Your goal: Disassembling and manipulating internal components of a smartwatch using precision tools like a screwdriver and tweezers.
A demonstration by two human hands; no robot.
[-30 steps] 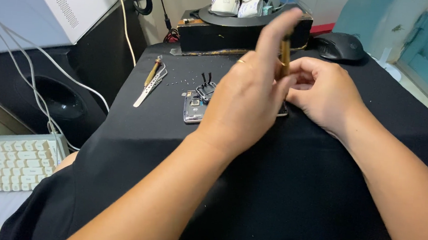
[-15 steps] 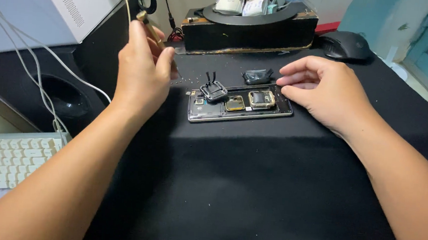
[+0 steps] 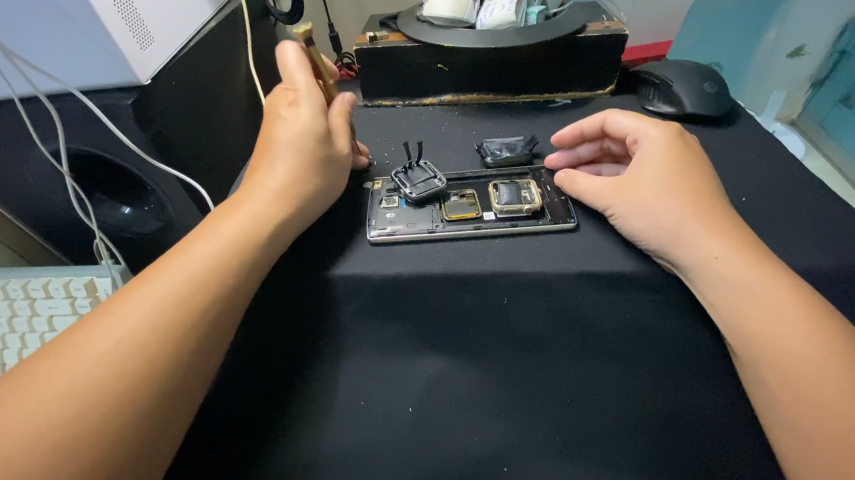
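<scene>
An opened phone [image 3: 471, 214] with its back off lies on a black mat [image 3: 498, 375], showing gold-coloured parts inside. A small black part with two prongs [image 3: 417, 177] rests on its left end, and another black piece [image 3: 506, 151] lies just behind it. My left hand [image 3: 299, 141] is closed on a thin brass-coloured tool [image 3: 312, 50], held left of the phone. My right hand [image 3: 632, 179] rests at the phone's right end, fingertips touching its upper edge, fingers loosely apart and holding nothing.
A black wooden box [image 3: 490, 59] with white items on top stands behind the phone. A black mouse [image 3: 681, 87] lies at the back right. A white keyboard [image 3: 1, 315] sits lower left, with white cables [image 3: 73, 145] and a computer case [image 3: 113, 8].
My left hand has moved with the tool from over the phone out to the left, uncovering the phone. My right hand has stayed at the phone's right end.
</scene>
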